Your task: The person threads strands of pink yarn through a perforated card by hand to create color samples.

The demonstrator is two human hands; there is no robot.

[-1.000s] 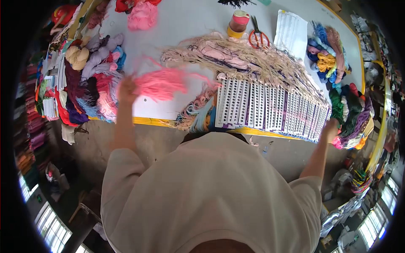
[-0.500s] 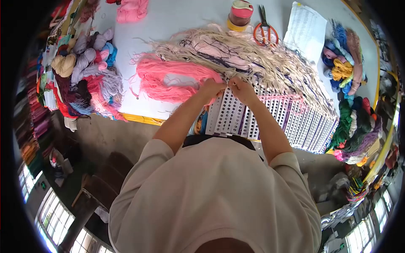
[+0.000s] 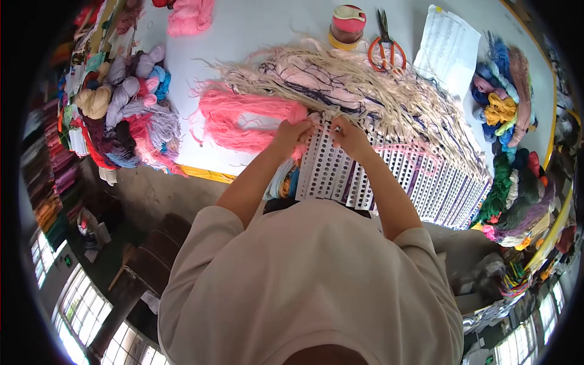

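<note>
A loop of pink yarn (image 3: 234, 118) lies on the white table, left of a row of white perforated cards (image 3: 389, 167) with purple edges. My left hand (image 3: 291, 135) grips the right end of the pink yarn at the top left corner of the cards. My right hand (image 3: 347, 134) is close beside it, fingers pinched at the top edge of the first card, seemingly on a strand. Cream yarn tassels (image 3: 340, 76) fan out behind the cards.
A heap of mixed-colour yarn skeins (image 3: 125, 112) lies at the left. Orange-handled scissors (image 3: 386, 48) and tape rolls (image 3: 347, 24) sit at the back beside a printed sheet (image 3: 447, 45). More skeins (image 3: 511, 182) pile at the right. Another pink bundle (image 3: 190, 15) lies far back.
A second ago my left hand swung the pink yarn at the left and my right hand was at the cards' far right end. Both hands have since come together at the cards' top left corner.
</note>
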